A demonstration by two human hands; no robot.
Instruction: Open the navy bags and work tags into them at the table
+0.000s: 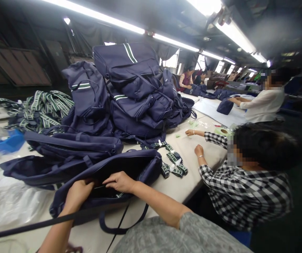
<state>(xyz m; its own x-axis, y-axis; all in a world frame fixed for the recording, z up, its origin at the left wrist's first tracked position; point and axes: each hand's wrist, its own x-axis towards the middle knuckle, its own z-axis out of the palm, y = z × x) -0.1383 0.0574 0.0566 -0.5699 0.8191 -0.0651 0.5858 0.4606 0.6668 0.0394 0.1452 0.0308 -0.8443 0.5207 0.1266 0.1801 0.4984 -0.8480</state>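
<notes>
A navy duffel bag (140,165) lies on the table before me, its long top opening spread wide and its inside dark. My left hand (78,193) reaches over the near rim at the left, fingers curled down inside and partly hidden. Just right of it, my right hand (120,182) is in the opening with thumb and fingers drawn together, pointing left. Whatever the fingertips of either hand hold is too dark and small to make out. A dark carry strap (102,225) loops out over the table's near side.
Behind lie another navy bag (74,144) and a tall heap of navy bags (140,102). Striped straps (43,109) are piled left, near a blue bin (10,140) and clear plastic (8,196). Lettered straps (176,161) lie right, beside a person in a checked shirt (245,193).
</notes>
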